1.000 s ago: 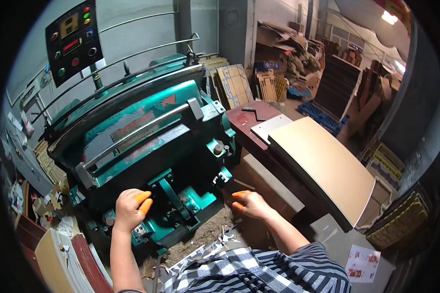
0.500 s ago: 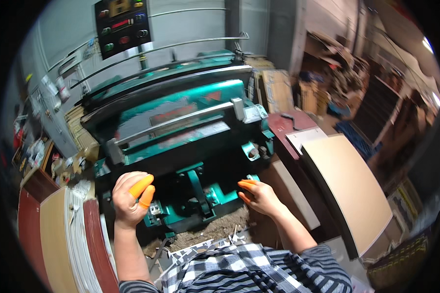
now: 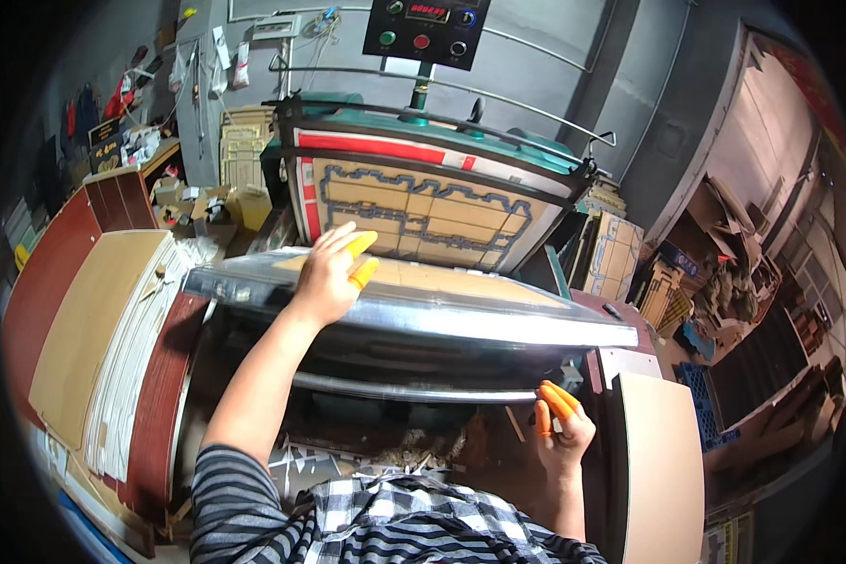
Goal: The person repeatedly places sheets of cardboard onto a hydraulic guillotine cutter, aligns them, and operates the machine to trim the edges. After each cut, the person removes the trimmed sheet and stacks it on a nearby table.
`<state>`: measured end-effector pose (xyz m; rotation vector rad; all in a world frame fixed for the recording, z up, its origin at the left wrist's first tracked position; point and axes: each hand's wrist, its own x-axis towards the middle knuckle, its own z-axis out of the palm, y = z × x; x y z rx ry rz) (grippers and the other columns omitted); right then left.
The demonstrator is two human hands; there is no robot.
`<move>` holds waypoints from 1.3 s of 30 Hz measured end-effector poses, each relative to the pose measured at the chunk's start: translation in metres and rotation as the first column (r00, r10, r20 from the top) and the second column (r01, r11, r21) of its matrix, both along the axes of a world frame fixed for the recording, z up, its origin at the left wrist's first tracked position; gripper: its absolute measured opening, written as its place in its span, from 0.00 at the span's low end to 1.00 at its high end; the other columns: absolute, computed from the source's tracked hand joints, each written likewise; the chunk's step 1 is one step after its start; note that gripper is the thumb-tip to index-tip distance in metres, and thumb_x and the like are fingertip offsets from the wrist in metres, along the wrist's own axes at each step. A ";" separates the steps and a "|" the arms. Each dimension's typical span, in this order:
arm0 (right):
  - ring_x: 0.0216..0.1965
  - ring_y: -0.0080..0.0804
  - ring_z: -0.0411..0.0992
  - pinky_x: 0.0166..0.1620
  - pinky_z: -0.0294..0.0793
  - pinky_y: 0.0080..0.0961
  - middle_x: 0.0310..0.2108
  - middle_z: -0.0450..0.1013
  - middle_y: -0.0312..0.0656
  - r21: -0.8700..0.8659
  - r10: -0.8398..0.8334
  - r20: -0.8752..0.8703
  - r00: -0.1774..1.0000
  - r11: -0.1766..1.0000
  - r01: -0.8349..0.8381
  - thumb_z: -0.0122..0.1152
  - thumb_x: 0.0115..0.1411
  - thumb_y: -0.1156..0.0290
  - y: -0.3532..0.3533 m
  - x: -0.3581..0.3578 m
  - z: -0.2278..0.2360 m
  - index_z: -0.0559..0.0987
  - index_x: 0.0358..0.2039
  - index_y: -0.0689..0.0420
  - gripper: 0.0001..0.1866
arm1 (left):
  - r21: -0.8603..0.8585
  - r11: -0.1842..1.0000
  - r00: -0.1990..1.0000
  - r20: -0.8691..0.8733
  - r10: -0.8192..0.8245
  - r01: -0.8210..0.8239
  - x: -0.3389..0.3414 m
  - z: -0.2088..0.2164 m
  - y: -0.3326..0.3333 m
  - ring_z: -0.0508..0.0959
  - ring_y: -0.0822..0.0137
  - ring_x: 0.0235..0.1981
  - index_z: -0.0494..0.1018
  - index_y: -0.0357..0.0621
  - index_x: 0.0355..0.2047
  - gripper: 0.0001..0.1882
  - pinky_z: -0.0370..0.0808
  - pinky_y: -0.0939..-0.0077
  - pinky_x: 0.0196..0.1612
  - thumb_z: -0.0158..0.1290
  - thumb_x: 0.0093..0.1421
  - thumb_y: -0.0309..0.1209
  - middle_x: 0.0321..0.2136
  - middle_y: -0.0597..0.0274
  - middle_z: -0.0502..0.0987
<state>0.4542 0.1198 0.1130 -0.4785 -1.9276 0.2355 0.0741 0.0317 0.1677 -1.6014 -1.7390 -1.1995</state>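
My left hand (image 3: pixel 327 277), with orange finger cots on thumb and index finger, is over the left part of the machine's tilted-out metal platen (image 3: pixel 461 322). Its fingers are apart and I see nothing held. A tan board (image 3: pixel 442 280) lies on the platen, partly behind that hand. My right hand (image 3: pixel 564 430), also in orange finger cots, is at the right end of a metal bar (image 3: pixel 423 391) below the platen. Thumb and index finger stand slightly apart with nothing visible between them; contact with the bar I cannot tell. Behind the platen stands a cutting die (image 3: pixel 423 216) with dark foam strips.
A control panel (image 3: pixel 426 30) rises above the machine. Stacked tan sheets (image 3: pixel 99 329) stand on the left beside dark red boards (image 3: pixel 160 399). To the right is another stack of tan sheets (image 3: pixel 663 470). Scraps (image 3: pixel 348 462) lie on the floor under the machine.
The platen has swung out toward me, exposing the cutting die and tan board. My left hand has moved forward over it; my right hand is lower and farther right. The view has turned left.
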 end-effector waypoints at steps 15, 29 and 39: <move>0.65 0.52 0.54 0.62 0.57 0.43 0.63 0.57 0.58 -0.381 0.244 0.555 0.796 0.924 -0.018 0.70 0.49 0.48 0.076 -0.032 -0.078 0.64 0.61 0.60 0.45 | -0.949 0.303 0.984 -0.041 0.173 -0.093 0.050 -0.135 -0.116 0.46 0.44 0.69 0.57 0.51 0.66 0.50 0.41 0.40 0.66 0.48 0.51 0.70 0.68 0.57 0.50; 0.50 0.50 0.71 0.53 0.71 0.39 0.46 0.74 0.52 0.022 0.048 0.661 0.749 0.996 -0.084 0.52 0.52 0.86 -0.024 -0.076 -0.078 0.77 0.48 0.59 0.21 | -0.509 0.796 0.889 -0.451 0.077 -0.326 -0.026 -0.044 -0.195 0.77 0.59 0.38 0.77 0.43 0.24 0.06 0.73 0.65 0.44 0.52 0.49 0.31 0.31 0.61 0.78; 0.54 0.49 0.68 0.58 0.66 0.40 0.53 0.70 0.49 0.071 0.415 0.370 0.831 0.879 -0.471 0.52 0.40 0.88 -0.177 -0.334 -0.009 0.73 0.56 0.54 0.37 | -0.216 0.629 0.646 -0.460 0.609 -0.747 -0.072 0.080 -0.484 0.72 0.50 0.56 0.77 0.41 0.45 0.19 0.66 0.58 0.60 0.50 0.52 0.24 0.52 0.51 0.74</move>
